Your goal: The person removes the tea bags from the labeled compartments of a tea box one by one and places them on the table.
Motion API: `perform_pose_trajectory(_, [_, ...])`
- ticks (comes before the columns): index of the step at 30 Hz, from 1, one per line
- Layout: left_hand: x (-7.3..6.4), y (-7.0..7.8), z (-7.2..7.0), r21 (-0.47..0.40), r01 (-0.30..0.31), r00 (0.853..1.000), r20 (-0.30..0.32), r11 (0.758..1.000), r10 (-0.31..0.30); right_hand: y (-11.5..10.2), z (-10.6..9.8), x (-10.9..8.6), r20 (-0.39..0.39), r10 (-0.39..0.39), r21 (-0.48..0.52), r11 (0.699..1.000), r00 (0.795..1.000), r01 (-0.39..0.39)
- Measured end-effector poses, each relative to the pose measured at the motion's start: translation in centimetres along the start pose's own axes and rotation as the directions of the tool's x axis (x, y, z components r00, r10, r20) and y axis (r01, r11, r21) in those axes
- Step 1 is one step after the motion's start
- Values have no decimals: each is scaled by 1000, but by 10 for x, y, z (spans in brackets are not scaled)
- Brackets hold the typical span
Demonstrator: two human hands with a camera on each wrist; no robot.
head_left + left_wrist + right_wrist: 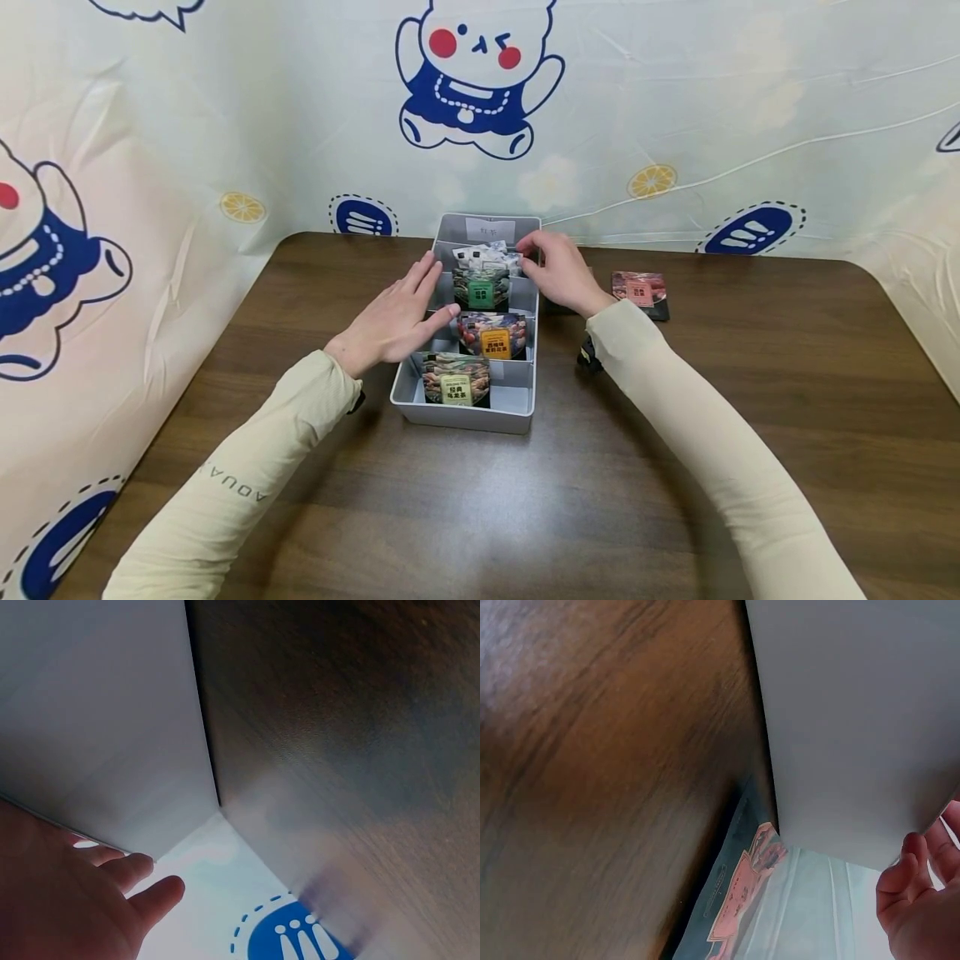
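Note:
A grey divided box (463, 421) stands on the table, with tea sachets in its compartments. My left hand (393, 317) rests on its left rim, fingers straight; the left wrist view shows the fingers (154, 900) at the rim. At the back right, the thumb and forefinger of my right hand (561, 271) pinch the edge of white sachets (483, 254); in the right wrist view the curled fingers (904, 877) reach over the rim, their grip hidden. Towards the front come sachets with green (481, 292), orange (495, 340) and pale yellow (456, 387) labels.
A red-labelled sachet (640, 292) lies on the table (787, 375) right of the box. A dark sachet (557, 307) lies partly hidden under my right hand; a pink-labelled one (735, 896) shows beside the box. A patterned cloth (322, 108) hangs behind the table.

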State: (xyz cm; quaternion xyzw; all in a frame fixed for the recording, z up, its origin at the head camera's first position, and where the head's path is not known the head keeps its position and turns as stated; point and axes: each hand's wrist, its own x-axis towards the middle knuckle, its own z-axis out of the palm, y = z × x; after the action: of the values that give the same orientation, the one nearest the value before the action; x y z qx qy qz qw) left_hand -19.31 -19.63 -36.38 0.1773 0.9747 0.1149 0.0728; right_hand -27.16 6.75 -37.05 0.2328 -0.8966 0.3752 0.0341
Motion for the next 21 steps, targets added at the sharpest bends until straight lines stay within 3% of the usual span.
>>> perform_pose_trajectory(21, [2, -1, 0, 2, -17, 1000, -18, 1000, 17, -1, 1, 1, 67, 40, 17, 999, 997, -41])
